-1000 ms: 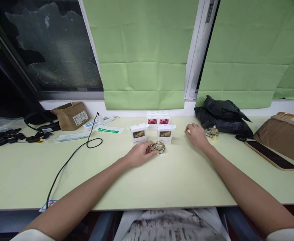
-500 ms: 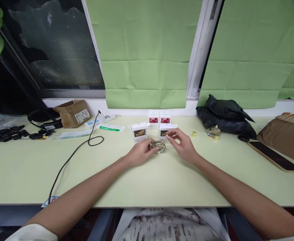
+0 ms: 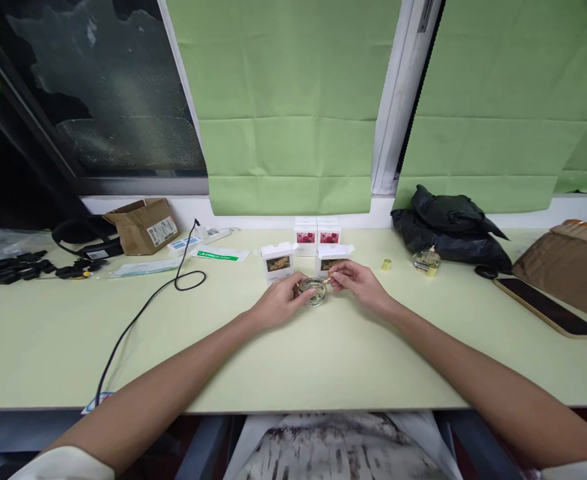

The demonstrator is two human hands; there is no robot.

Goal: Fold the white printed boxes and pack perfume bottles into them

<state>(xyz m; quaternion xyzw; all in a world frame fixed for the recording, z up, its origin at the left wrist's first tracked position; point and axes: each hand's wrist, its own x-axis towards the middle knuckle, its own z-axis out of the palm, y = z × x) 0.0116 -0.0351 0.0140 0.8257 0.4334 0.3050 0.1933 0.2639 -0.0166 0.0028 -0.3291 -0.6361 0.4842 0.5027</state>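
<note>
My left hand (image 3: 278, 304) grips a small round glass bottle with gold trim (image 3: 315, 292), lifted a little off the pale green table (image 3: 323, 353). My right hand (image 3: 357, 283) pinches the bottle's gold top from the right. Just behind them stand two open white boxes with gold labels (image 3: 277, 262) (image 3: 331, 257), and behind those two closed white boxes with pink labels (image 3: 317, 236). A loose gold cap (image 3: 386, 265) and a second round bottle (image 3: 425, 260) lie to the right.
A black plastic bag (image 3: 448, 227) and a brown parcel (image 3: 568, 257) sit at the right, with a phone (image 3: 546, 308) flat beside them. At the left are a cardboard box (image 3: 143, 227), a black cable (image 3: 143, 313), headphones (image 3: 81, 240) and flat packets (image 3: 218, 255).
My right hand left the second bottle at the right, leaving a gold cap on the table, and came over to the bottle in my left hand, which lifted it slightly.
</note>
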